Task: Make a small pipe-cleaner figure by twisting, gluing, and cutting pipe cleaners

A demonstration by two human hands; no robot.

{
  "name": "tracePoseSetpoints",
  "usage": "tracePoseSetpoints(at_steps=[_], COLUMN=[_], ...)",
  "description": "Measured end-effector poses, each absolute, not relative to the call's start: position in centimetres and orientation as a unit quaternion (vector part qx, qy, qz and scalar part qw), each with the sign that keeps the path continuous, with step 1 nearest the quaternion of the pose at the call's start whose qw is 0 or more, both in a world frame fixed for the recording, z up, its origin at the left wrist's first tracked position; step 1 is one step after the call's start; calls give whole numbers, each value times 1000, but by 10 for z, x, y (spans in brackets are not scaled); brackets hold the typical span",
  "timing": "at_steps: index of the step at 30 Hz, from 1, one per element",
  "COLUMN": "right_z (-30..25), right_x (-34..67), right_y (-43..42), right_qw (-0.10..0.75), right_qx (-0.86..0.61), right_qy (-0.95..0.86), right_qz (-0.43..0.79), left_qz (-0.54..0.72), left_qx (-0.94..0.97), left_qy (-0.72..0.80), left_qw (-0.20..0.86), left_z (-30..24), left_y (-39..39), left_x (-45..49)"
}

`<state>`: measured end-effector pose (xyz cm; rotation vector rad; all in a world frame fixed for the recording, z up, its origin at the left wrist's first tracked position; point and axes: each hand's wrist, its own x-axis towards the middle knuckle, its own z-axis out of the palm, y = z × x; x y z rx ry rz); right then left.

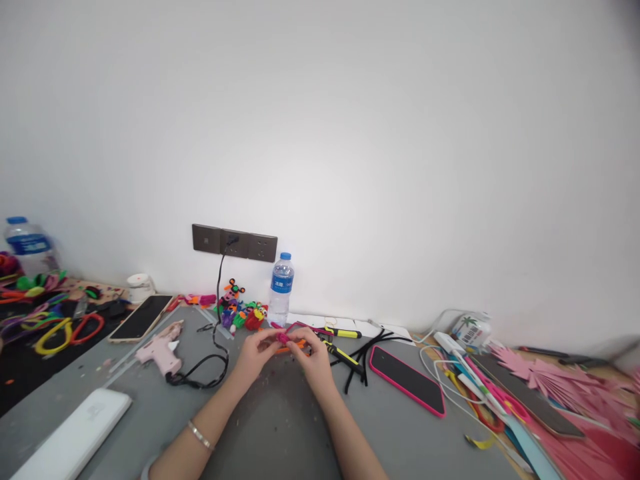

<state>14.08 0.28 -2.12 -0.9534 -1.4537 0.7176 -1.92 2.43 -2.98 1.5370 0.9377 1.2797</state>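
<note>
Both my hands meet over the grey table (280,427), fingers pinched on a small magenta pipe-cleaner piece (283,338). My left hand (255,353) holds its left side; a thin bracelet (200,435) sits on that forearm. My right hand (313,357) grips the right side, and a thin pink strand rises from the piece above the fingers. An orange piece (299,345) lies just behind the hands. Black pipe cleaners (361,363) lie to the right.
A pink glue gun (163,350) with its black cord lies to the left, near a phone (141,317) and a white power bank (75,437). A water bottle (281,288) and colourful figures (240,310) stand by the wall. A pink-cased phone (407,380) and pink paper (565,390) lie on the right.
</note>
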Motion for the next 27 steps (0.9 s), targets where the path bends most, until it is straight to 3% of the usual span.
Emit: tracePoseSetpoints(at_steps=[27], right_z=[-26], right_x=[146], right_y=[6], right_qw=[565], right_qx=[-424], right_qy=[-626], right_qz=[329], left_qz=[541], left_qx=[603], left_qy=[369], left_qw=[455], left_z=[-33], left_y=[26], left_x=[-20])
